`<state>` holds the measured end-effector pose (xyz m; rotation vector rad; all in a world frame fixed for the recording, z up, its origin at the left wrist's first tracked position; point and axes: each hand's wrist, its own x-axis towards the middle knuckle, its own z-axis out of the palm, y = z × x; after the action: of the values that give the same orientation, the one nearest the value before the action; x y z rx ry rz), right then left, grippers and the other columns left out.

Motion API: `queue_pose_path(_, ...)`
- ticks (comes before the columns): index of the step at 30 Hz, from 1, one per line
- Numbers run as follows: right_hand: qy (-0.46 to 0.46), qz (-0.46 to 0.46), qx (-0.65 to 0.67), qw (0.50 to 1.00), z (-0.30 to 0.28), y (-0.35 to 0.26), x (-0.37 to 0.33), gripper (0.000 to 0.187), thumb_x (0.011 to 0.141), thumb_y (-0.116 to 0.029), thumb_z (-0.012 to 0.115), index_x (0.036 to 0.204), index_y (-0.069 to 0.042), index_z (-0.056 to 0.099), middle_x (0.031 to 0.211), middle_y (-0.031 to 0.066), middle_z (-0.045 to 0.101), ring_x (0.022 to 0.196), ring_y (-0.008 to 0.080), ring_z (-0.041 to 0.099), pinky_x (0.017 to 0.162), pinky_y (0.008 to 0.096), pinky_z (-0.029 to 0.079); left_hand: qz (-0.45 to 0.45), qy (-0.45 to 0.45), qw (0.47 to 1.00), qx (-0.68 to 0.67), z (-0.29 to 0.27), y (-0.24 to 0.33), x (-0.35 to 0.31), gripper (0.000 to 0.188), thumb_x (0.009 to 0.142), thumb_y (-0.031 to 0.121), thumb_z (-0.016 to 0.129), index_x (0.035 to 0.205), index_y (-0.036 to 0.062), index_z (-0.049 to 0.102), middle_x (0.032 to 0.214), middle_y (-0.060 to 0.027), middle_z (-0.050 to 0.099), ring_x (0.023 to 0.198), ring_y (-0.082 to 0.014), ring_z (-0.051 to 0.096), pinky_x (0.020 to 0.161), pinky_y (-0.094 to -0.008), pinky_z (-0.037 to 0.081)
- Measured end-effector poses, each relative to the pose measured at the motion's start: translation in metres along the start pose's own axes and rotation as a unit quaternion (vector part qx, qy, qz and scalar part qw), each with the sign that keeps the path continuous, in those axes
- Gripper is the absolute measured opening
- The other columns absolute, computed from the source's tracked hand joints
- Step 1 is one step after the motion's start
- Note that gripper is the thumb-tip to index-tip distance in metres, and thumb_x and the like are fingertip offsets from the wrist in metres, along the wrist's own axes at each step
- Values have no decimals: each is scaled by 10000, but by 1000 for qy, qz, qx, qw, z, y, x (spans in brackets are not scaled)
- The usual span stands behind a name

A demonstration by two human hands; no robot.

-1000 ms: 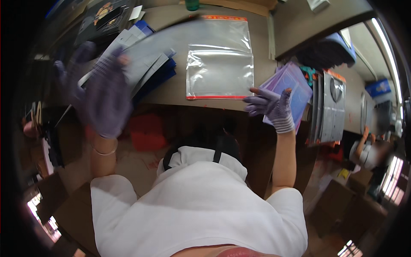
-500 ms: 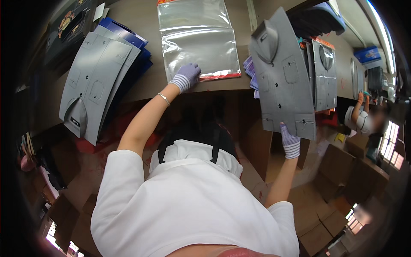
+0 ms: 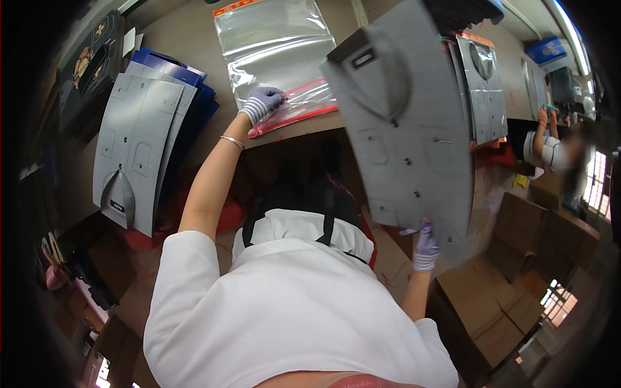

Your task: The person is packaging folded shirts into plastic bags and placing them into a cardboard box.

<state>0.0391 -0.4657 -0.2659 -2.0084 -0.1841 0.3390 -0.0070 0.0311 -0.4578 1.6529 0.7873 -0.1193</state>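
Observation:
A pile of clear plastic bags (image 3: 275, 48) with red edges lies on the table in front of me. My left hand (image 3: 264, 103), in a purple glove with a striped cuff, pinches the near edge of the top bag. That layer is lifted, so two red edge strips show apart. In my right hand (image 3: 424, 247), gloved the same way, is a grey shirt-shaped card (image 3: 411, 139) printed with collar, pockets and buttons. I grip it by its near end, and it stands tilted over the bags' right side, slightly blurred.
At the left, more grey shirt-shaped cards (image 3: 132, 142) overhang the table edge above blue ones (image 3: 171, 64). A dark printed box (image 3: 90, 68) stands behind them. Bagged shirt cards (image 3: 482, 84) are stacked at the right. Cardboard boxes (image 3: 498, 297) cover the floor; another person (image 3: 546, 145) works farther right.
My right hand has brought the grey card leftward, over the bags' right side. My left hand has raised the top bag's near edge away from the layer below.

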Motion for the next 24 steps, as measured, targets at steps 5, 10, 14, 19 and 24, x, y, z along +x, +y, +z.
queue_pose_path(5,-103,39,69,992,48,13,-22,268,899,-105,489,1154,-25,508,967,83,580,609,174,588,507,287,543,4,-4,1000,-28,-7,7,6,208,780,179,597,857,-2,666,708,-49,645,613,-97,570,595,-236,476)
queue_pose_path(10,-109,-118,-67,985,53,15,-22,324,875,30,456,1181,-58,514,907,64,607,662,134,595,532,254,535,181,248,951,-22,-60,68,-8,273,759,264,635,831,1,636,707,-91,628,664,-137,573,636,-275,462)
queue_pose_path(14,10,53,2,999,27,-10,-7,342,829,-199,600,1095,-14,490,908,82,589,531,164,551,542,284,480,214,289,919,162,-68,94,-33,292,735,303,664,797,20,622,708,-116,617,646,-205,584,632,-303,466)
queue_pose_path(19,-35,143,222,964,-49,-21,6,383,754,-184,612,1067,16,519,965,87,567,814,173,559,727,293,459,250,294,895,224,-44,97,-46,312,698,340,696,705,43,598,673,-116,582,658,-272,560,622,-359,447)
queue_pose_path(24,-179,-111,-133,969,-18,-1,6,294,684,-113,642,945,9,581,816,48,595,723,157,552,642,277,449,312,277,854,310,-26,97,-55,212,695,269,688,681,81,590,761,-91,571,781,-286,540,714,-384,425)
